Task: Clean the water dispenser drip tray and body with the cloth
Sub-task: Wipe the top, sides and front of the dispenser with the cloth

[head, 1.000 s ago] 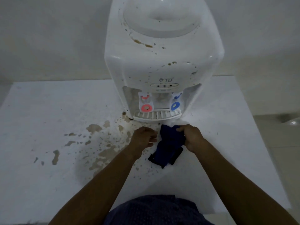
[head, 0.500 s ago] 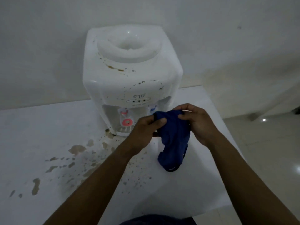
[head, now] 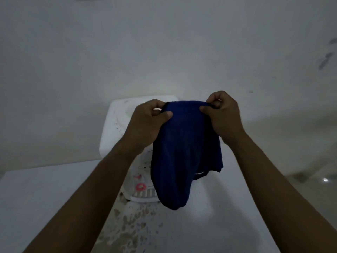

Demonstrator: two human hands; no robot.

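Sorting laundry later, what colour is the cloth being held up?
Dark blue cloth, plain, seen in the head view.

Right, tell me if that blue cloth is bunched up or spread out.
Spread out. The hands, left and right, pinch the top edge of the cloth apart, and it hangs open before the dispenser.

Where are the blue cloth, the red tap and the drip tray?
blue cloth [head: 184,150]: head view, middle of the hanging fabric.
red tap [head: 141,186]: head view, its red ring.
drip tray [head: 144,195]: head view, visible slotted grille left of the cloth.
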